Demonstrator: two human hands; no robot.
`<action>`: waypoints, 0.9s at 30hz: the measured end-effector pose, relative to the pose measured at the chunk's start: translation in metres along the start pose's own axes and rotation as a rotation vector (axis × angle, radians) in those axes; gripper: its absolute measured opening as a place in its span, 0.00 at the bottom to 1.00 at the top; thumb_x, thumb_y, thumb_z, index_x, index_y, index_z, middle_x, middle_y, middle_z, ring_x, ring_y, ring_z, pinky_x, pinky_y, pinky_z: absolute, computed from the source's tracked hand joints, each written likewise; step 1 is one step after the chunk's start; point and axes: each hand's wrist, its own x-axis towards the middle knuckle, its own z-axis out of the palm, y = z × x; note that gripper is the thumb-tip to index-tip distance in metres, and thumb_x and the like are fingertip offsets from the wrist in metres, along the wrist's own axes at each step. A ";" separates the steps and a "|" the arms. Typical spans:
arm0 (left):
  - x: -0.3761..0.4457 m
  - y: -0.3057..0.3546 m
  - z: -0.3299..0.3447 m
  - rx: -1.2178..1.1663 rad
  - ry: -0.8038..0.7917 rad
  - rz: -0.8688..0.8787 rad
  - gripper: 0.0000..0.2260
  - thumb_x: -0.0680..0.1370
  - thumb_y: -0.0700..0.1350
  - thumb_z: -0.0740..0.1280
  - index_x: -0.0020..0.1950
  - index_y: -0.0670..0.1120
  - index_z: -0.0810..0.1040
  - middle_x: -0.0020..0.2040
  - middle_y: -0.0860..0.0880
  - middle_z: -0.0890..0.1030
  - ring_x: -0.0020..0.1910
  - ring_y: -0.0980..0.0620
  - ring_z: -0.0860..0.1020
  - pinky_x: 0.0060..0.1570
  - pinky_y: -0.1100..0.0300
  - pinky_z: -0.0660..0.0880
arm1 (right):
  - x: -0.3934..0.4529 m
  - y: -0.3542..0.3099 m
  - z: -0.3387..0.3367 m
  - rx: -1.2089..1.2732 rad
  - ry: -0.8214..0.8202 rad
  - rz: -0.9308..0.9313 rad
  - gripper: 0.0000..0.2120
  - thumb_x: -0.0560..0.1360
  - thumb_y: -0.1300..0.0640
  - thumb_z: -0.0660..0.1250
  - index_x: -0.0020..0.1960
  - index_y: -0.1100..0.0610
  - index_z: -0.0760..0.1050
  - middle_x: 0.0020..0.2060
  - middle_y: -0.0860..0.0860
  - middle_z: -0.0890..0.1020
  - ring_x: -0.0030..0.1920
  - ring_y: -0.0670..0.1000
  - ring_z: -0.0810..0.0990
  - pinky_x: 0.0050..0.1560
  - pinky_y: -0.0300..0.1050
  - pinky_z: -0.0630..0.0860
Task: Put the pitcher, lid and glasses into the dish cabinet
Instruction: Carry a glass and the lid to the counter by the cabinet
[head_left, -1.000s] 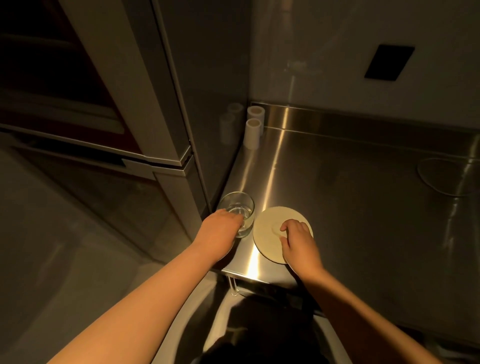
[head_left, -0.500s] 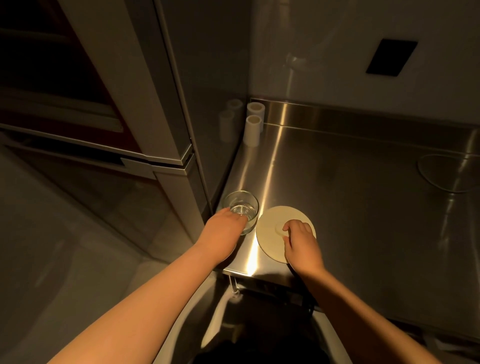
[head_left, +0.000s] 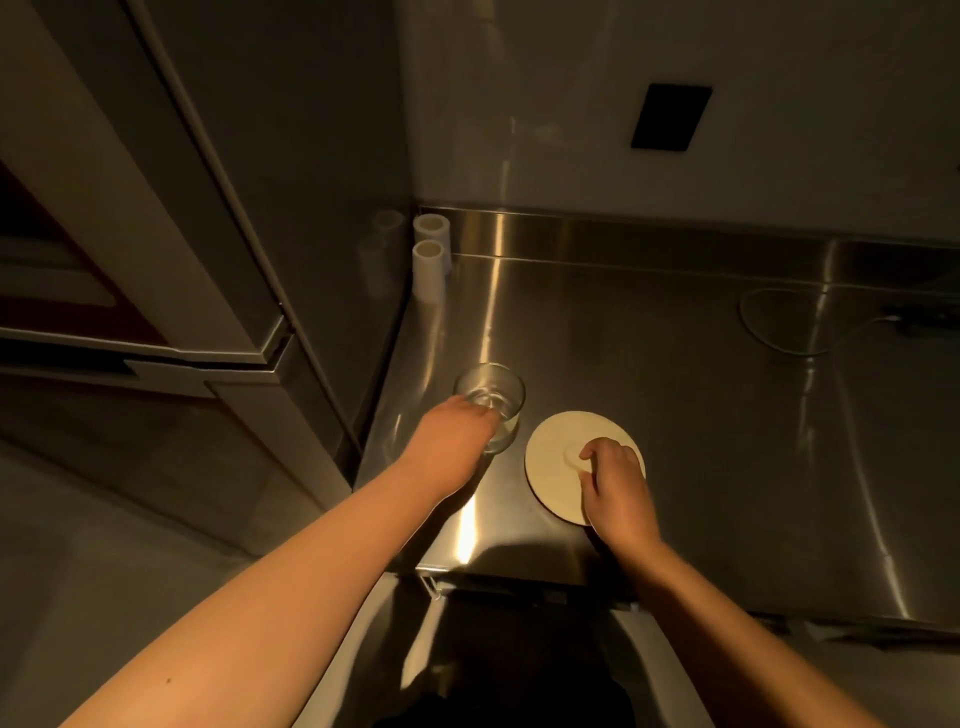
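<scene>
A clear glass (head_left: 491, 395) stands near the left front corner of the steel counter (head_left: 701, 415). My left hand (head_left: 457, 431) grips its near side, fingers curled round the wall. Just right of it lies a round cream lid (head_left: 553, 457), flat on the counter. My right hand (head_left: 615, 480) covers the lid's right half, and its fingertips pinch the small knob at the lid's middle. No pitcher is in view.
A tall grey cabinet (head_left: 249, 218) stands directly left of the counter. Two white cylinders (head_left: 430, 254) stand in the back left corner. A thin cable loop (head_left: 769, 322) lies at the back right. A dark wall plate (head_left: 670, 117) sits above.
Both hands stay on the glass and the lid. The view has shifted slightly, and my right fingertips have closed on the lid's knob.
</scene>
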 end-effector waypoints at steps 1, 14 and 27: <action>0.003 0.002 0.000 0.009 -0.010 0.001 0.15 0.74 0.37 0.64 0.60 0.46 0.73 0.56 0.46 0.79 0.57 0.46 0.74 0.57 0.55 0.71 | 0.001 0.003 -0.001 -0.005 -0.006 0.012 0.10 0.74 0.61 0.65 0.54 0.53 0.70 0.52 0.50 0.75 0.55 0.50 0.71 0.47 0.41 0.68; 0.019 0.002 0.006 0.031 -0.055 0.043 0.12 0.76 0.38 0.60 0.58 0.44 0.73 0.56 0.45 0.78 0.57 0.45 0.73 0.54 0.56 0.70 | 0.010 0.013 0.007 -0.009 -0.095 0.096 0.09 0.76 0.57 0.62 0.56 0.50 0.69 0.57 0.50 0.73 0.55 0.48 0.70 0.49 0.39 0.65; 0.029 0.076 0.032 -0.082 0.013 0.367 0.28 0.77 0.49 0.64 0.73 0.42 0.61 0.72 0.40 0.63 0.72 0.43 0.61 0.72 0.49 0.51 | -0.029 0.047 -0.030 -0.031 0.059 -0.021 0.11 0.74 0.63 0.65 0.56 0.61 0.75 0.55 0.57 0.78 0.57 0.56 0.74 0.55 0.47 0.71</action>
